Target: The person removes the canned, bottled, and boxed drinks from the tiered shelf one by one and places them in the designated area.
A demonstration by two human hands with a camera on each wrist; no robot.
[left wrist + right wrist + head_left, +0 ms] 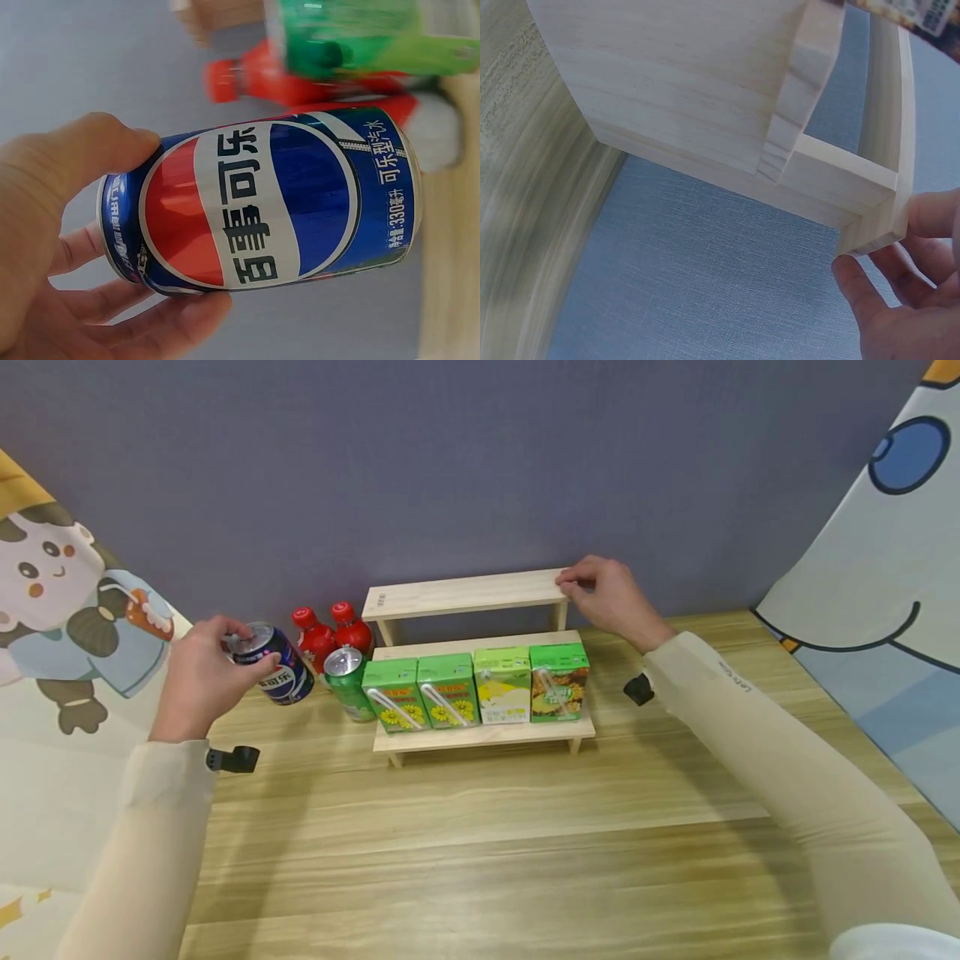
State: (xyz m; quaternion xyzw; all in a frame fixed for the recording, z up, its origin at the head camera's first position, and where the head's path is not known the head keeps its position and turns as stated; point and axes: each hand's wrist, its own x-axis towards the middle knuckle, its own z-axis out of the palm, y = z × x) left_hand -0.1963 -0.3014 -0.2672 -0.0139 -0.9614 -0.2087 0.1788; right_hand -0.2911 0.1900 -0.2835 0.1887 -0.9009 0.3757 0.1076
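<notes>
My left hand (210, 672) grips a blue Pepsi can (255, 202), thumb on one side and fingers on the other. In the head view the can is at the far left, beside two red-capped bottles (313, 639) and a green can (347, 681). A two-tier wooden shelf rack (465, 595) stands right of these. At the right end of its upper tier is my right hand (611, 597), whose fingertips hold the corner of the board (877, 232). Several green and yellow juice cartons (447, 693) stand in a row on the lower tier.
A grey-blue wall panel (465, 468) rises behind the rack. The wood-grain table (480, 835) extends in front of it. Cartoon-printed panels flank the table, the left panel (82, 602) close by my left hand and the right panel (862, 577) beyond my right arm.
</notes>
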